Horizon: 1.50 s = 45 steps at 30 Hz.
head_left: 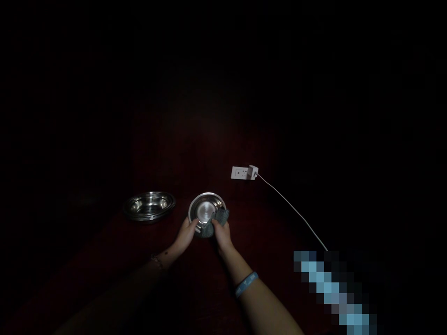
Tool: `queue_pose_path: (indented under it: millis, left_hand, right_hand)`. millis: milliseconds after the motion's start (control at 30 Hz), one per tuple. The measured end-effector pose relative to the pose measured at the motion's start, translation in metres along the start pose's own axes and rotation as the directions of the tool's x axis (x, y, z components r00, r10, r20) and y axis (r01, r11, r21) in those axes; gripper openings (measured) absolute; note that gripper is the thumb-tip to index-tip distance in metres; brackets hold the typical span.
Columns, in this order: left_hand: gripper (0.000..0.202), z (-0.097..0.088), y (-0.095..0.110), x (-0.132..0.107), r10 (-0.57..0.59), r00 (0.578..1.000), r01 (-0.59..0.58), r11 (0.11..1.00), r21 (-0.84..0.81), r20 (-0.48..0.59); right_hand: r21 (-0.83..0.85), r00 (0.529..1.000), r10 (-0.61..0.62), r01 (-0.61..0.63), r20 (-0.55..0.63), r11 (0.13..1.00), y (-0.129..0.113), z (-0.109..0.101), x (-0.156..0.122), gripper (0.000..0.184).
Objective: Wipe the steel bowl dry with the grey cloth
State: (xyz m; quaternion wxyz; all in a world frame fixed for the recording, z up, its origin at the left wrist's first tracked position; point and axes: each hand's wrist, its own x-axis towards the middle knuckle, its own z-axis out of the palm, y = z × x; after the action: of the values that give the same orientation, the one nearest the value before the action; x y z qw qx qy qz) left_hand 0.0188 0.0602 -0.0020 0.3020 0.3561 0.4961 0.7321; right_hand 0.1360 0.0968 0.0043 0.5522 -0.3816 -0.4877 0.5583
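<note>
A shiny round metal bowl [206,210] is held up in front of me, tilted so that its inside faces me. My left hand [187,233] grips the bowl's lower left rim, thumb on top and fingers hidden underneath. On the lower right side my right hand [222,233] is closed on a grey-green cloth [221,217], pressing it against the bowl's rim. Part of the cloth hangs over the near edge between my two hands. Further left, several similar metal bowls [151,217] appear nested in a stack on the dark reddish surface.
A white socket plate [239,173] lies beyond the bowl, with a white charger [253,171] plugged in. Its white cable [289,203] runs down to the right. A pixelated pale-blue strip [331,291] covers the lower right. Most surroundings are too dark to make out.
</note>
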Motion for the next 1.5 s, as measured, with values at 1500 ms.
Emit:
queue_pose_path:
  millis: [1500]
  left_hand:
    - [0.046, -0.011, -0.006, 0.001, 0.021, 0.982, -0.048, 0.989, 0.137, 0.189]
  right_hand:
    - [-0.133, 0.991, -0.115, 0.106, -0.061, 0.985, 0.009, -0.004, 0.005, 0.026]
